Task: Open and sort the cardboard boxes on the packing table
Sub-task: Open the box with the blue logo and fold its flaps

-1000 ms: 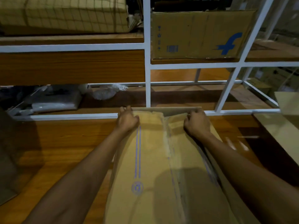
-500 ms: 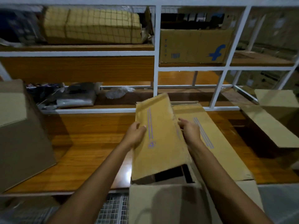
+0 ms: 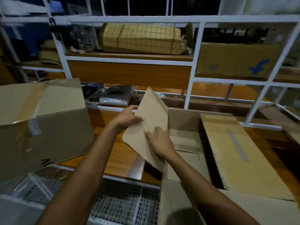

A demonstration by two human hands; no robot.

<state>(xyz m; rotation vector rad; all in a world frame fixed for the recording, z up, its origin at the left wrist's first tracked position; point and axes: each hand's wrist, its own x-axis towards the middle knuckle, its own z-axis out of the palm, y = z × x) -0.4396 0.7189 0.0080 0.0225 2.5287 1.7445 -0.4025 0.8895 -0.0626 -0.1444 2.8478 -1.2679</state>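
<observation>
An open cardboard box [image 3: 183, 120] stands on the wooden packing table [image 3: 121, 157] in front of me. Its left flap [image 3: 154, 114] is folded up and outward; its right flap [image 3: 240, 151] lies spread flat to the right. My left hand [image 3: 125, 118] grips the left flap's outer edge, thumb on its inner face. My right hand [image 3: 159, 141] rests on the same flap's inner face with fingers extended. Inside the box the bottom flaps and a clear tape strip [image 3: 186, 142] show. A second, larger closed cardboard box [image 3: 40, 125] sits at the left.
A white metal shelf frame [image 3: 129, 60] rises behind the table, holding a checked bundle [image 3: 141, 38], a printed carton [image 3: 235, 60] and plastic-wrapped packs [image 3: 116, 97]. A wire mesh rack [image 3: 120, 205] lies below the table's front edge.
The box's top flaps have gone from pressed shut to spread open. Both hands moved onto the left flap and swung it outward. My view pulled back and up, bringing the left box into sight.
</observation>
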